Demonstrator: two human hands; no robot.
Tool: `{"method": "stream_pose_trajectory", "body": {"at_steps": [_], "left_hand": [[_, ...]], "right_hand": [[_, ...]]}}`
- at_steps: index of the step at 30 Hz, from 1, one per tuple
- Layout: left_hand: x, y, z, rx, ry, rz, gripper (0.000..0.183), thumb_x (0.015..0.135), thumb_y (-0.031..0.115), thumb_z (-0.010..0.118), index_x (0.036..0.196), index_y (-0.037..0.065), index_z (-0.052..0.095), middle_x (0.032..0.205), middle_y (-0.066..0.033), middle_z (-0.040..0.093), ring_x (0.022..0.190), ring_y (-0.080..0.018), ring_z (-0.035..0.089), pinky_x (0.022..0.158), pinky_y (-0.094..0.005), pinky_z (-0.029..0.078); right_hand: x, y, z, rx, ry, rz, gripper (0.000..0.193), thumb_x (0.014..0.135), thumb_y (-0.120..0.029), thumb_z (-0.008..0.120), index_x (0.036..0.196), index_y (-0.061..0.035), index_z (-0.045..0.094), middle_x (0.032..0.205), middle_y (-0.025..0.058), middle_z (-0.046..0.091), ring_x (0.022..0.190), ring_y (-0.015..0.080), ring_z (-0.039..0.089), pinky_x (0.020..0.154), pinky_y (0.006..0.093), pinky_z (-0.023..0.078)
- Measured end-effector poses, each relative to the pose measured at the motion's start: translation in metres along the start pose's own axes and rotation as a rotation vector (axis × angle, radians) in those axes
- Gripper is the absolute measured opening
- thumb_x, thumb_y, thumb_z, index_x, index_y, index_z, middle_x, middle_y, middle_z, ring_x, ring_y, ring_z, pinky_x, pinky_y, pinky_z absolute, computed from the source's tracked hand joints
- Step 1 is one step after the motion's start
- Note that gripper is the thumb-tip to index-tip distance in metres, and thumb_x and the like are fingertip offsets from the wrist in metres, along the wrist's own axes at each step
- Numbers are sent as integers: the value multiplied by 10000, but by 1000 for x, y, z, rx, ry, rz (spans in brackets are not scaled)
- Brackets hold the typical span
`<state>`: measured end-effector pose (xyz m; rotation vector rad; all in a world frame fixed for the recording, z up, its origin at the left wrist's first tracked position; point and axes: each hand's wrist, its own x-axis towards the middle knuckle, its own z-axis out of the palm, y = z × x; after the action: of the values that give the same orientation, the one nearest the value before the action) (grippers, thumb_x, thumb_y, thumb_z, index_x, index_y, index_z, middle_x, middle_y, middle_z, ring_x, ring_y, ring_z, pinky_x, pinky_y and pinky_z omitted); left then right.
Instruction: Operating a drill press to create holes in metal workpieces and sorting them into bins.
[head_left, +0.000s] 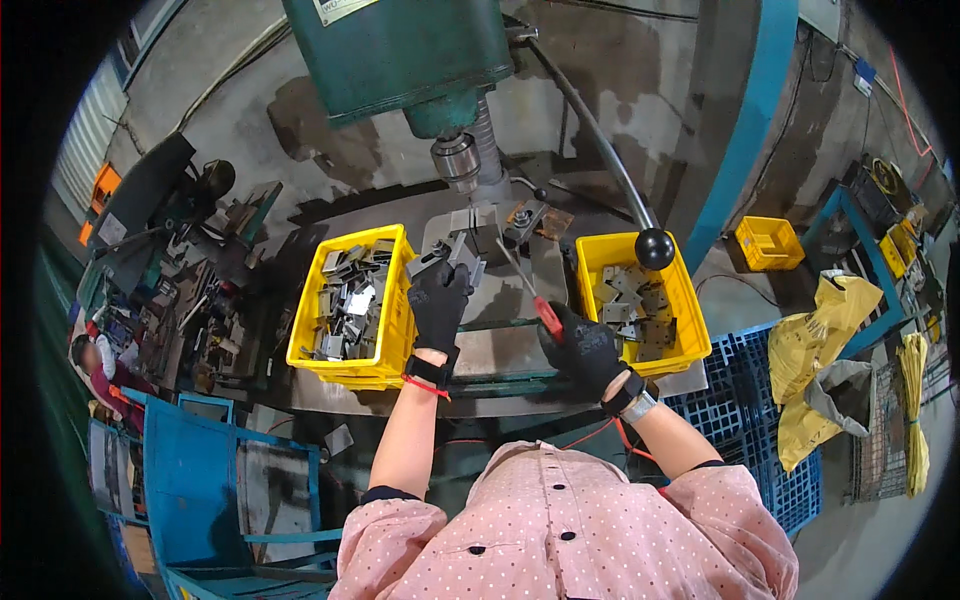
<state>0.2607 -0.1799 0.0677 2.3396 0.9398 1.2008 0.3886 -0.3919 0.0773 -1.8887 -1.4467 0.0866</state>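
My left hand (438,300), in a black glove, is closed on a grey metal bracket (432,257) in front of a small steel fixture (478,222). Its fingertips are partly hidden behind the metal. The fixture sits on the drill press table, below the drill chuck (456,160). My right hand (582,345), gloved as well, grips the red handle of a thin-shafted tool (548,316) that looks like a screwdriver. The shaft slants up and left toward the fixture. Yellow bins of metal brackets stand at both sides, the left bin (398,345) and the right bin (692,335).
A long feed lever with a black ball knob (654,249) hangs over the right bin. The green drill press head (400,55) is above. A blue frame (190,470) stands at lower left, a blue pallet (745,420) at right. Another person (112,375) is at far left.
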Motion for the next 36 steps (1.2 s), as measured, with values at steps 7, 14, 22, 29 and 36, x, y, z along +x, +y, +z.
{"method": "stream_pose_trajectory", "body": {"at_steps": [7, 14, 22, 29, 36], "left_hand": [[4, 15, -1, -82, -107, -165, 225, 834, 194, 583, 849, -19, 650, 658, -78, 632, 533, -127, 576, 494, -266, 441], [8, 3, 17, -9, 31, -30, 200, 824, 203, 585, 820, 13, 647, 613, -97, 601, 511, -148, 568, 474, -293, 422], [12, 21, 21, 164, 120, 115, 166, 784, 203, 600, 715, 52, 608, 607, -130, 569, 565, -279, 564, 528, -372, 411], [10, 14, 22, 268, 291, 234, 191, 789, 195, 622, 653, 65, 595, 560, -117, 534, 521, -293, 539, 488, -388, 393], [12, 27, 24, 239, 311, 284, 198, 801, 195, 631, 651, 70, 593, 551, -97, 533, 515, -276, 533, 483, -371, 389]], "right_hand": [[5, 10, 8, 25, 67, -33, 395, 782, -287, 626, 1108, -80, 546, 749, 157, 630, 684, 341, 620, 590, 420, 480], [-42, 124, 13, -100, 328, 289, 418, 810, -332, 607, 1183, -154, 541, 667, 159, 616, 611, 364, 606, 546, 444, 475], [-106, 258, -15, -371, 426, 631, 397, 866, -375, 520, 1170, -119, 504, 707, 195, 622, 634, 401, 597, 540, 478, 457], [-122, 253, -3, -577, 508, 400, 255, 758, -196, 637, 966, -49, 616, 885, 181, 613, 864, 363, 585, 768, 448, 462], [-144, 248, 0, -603, 523, 403, 347, 749, -193, 653, 1051, -34, 591, 1085, 175, 572, 1080, 356, 499, 979, 441, 361]]}}
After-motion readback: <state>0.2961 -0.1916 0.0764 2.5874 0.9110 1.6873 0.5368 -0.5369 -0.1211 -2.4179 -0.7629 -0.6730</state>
